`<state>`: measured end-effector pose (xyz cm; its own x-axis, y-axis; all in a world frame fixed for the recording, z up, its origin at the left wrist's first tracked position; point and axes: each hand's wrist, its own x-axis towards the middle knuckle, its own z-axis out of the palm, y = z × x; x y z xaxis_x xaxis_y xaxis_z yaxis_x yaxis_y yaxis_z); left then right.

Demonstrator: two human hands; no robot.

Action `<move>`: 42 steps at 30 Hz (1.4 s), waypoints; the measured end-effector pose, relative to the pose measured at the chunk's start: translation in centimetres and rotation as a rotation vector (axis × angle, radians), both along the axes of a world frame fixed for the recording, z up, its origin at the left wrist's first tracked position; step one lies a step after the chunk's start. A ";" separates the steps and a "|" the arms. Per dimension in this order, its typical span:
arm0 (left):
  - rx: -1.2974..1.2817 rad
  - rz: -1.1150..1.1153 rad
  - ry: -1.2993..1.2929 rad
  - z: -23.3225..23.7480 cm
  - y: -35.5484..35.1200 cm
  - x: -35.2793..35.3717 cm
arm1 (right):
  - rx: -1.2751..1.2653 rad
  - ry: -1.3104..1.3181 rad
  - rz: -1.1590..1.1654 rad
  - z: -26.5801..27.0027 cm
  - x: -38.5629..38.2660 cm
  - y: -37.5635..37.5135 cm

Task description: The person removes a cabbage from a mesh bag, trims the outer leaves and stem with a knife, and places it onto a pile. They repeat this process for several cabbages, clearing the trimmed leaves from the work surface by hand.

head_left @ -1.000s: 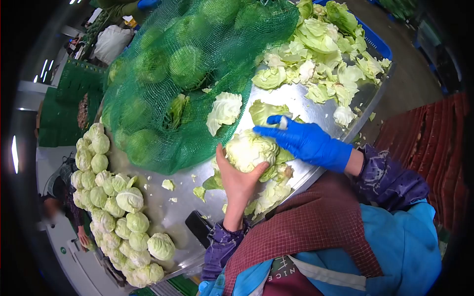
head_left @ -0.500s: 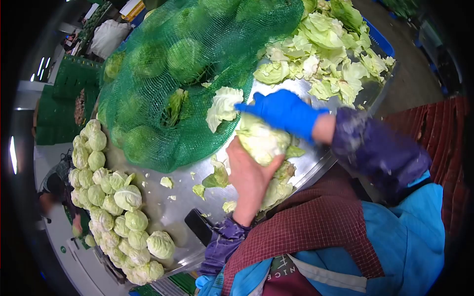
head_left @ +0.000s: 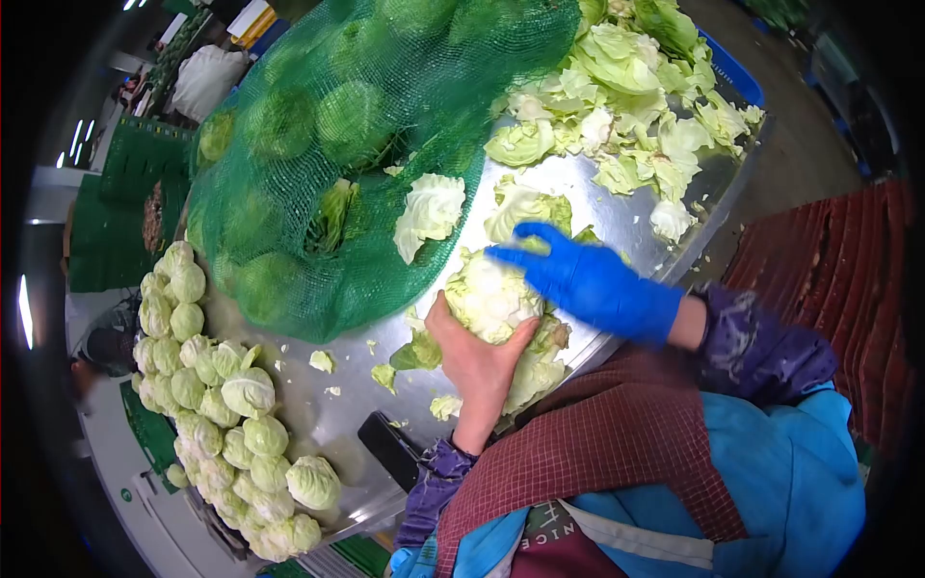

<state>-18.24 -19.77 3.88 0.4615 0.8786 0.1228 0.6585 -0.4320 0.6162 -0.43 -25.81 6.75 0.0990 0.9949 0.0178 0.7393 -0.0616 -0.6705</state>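
Observation:
My bare left hand (head_left: 474, 360) cups a pale cabbage head (head_left: 488, 295) from below, near the front edge of the steel table (head_left: 332, 424). On the cabbage's right side rests my right hand (head_left: 585, 279), in a blue glove, with its fingers spread over the outer leaves. Torn leaves (head_left: 530, 366) lie under and around the cabbage.
A green net sack (head_left: 337, 154) full of cabbages fills the table's back left. Trimmed cabbage heads (head_left: 226, 414) are heaped at the left. Discarded leaves (head_left: 626, 106) pile at the back right by a blue crate (head_left: 737, 72). A dark object (head_left: 387, 448) lies at the front edge.
My gloved right hand swung up over the cabbage, then came back down onto its right side. The cabbage stayed in my left hand and shifted slightly.

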 end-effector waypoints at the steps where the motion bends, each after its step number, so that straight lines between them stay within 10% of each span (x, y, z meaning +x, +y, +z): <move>1: 0.013 0.008 0.008 0.0 -0.2 0.1 | -0.033 -0.095 0.024 -0.1 -1.2 -0.7; 13: 0.014 -0.056 -0.056 -0.4 0.4 -0.4 | 0.009 0.085 -0.216 -3.8 2.0 1.0; 15: -0.061 -0.140 -0.149 -1.4 1.3 -2.0 | -0.163 0.623 -0.264 -8.7 4.7 1.6; 25: -0.163 -0.082 -0.070 -0.1 0.5 -4.7 | 0.034 -0.043 -0.032 -0.9 2.2 4.2; 28: -1.160 0.397 -0.713 1.7 -1.2 -5.3 | 0.033 0.180 0.076 -3.4 0.3 4.5; 32: -1.640 0.306 -1.125 -0.9 -0.4 -6.1 | -0.066 0.370 0.106 -4.6 -2.5 2.2; 37: -1.290 0.356 -0.877 0.9 2.2 -4.7 | -0.112 0.928 -0.008 -4.7 -4.2 -1.3; 40: -0.810 0.139 -0.578 0.3 3.4 -3.9 | -0.410 0.828 -0.020 -1.9 -1.7 -1.5; 42: -0.714 0.102 -0.525 -1.0 3.8 -3.8 | -0.012 0.486 0.008 -2.9 -0.3 -1.5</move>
<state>-22.07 -15.96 2.90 0.4154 0.8601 -0.2962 0.2297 0.2159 0.9490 -0.77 -27.28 3.89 0.0854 0.9955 -0.0401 0.3416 -0.0671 -0.9374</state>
